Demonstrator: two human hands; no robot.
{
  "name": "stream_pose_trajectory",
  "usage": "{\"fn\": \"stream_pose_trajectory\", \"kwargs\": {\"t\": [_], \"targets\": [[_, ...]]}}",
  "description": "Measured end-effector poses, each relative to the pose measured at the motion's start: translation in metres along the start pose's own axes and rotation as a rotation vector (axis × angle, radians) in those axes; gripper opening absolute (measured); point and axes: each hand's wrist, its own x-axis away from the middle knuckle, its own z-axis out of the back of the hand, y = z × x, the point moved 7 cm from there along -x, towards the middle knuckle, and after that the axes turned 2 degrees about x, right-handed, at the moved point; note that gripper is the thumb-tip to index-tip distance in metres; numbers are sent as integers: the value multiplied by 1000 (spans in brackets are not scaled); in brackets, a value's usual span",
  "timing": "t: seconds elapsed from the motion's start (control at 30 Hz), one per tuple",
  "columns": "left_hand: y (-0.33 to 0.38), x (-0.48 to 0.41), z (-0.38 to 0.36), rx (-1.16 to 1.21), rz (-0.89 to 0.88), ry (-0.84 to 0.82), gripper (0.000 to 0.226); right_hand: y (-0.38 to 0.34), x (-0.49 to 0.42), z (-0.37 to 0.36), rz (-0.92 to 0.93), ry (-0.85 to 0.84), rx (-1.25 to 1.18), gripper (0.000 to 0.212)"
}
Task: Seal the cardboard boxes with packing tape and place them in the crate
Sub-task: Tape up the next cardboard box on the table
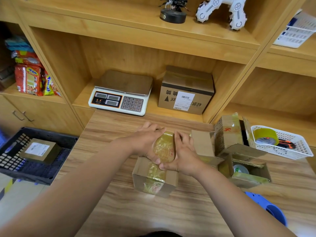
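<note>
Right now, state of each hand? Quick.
Left hand: curled around the cardboard box, thumb pressing the tape strip.
Right hand: curled around the same box, thumb on the tape strip.

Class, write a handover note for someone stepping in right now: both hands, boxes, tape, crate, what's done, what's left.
Left hand and right hand both hold the middle box, thumbs pressing its tape strip down.
Crate, left: one labelled box inside.
Tape roll in the white basket, right.
Done: one box crated; this one taped over the top.
Left: crate it, then seal the tall open box and the low open box.
</note>
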Motion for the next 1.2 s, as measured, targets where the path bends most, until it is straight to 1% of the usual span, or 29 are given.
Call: {"fn": "stream_pose_trajectory", "kwargs": {"t": [0.13,0.2,0.33,0.5,0.57,0.73,0.8,0.83,0.93,0.97,1.0,1.03,1.13,1.2], "targets": [[-2,-3,6,83,-1,72,111,0,-7,3,1,4,18,136],[-2,-5,9,117,9,110,99,1,-9,5,-11,25,23,129],[-2,-4,12,171,45,159,81,3,-12,8,-42,51,-4,114],[0,-1,16,251,77,261,57,5,-13,11,-77,115,-83,88],[-1,1,16,318,108,308,47,6,-12,10,-81,138,-107,77],[-1,14,12,423,137,425,28,6,-6,4,-97,205,-137,55],[-7,21,9,469,169,496,21,2,-2,1,-87,216,-121,59],[-10,24,7,494,183,529,18,-1,0,-2,-79,202,-106,68],[-15,27,-1,544,195,539,12,-9,7,-16,-75,76,-68,115],[-15,27,-4,599,192,526,11,-10,8,-19,-78,45,-60,124],[-15,27,-6,679,187,514,10,-11,9,-20,-77,33,-67,125],[-15,27,-8,756,186,504,11,-12,9,-19,-72,37,-84,119],[-18,29,-13,849,223,492,10,-10,6,-11,-70,122,-179,87],[-20,30,-15,865,242,498,13,-7,4,-9,-81,158,-256,71]]}}
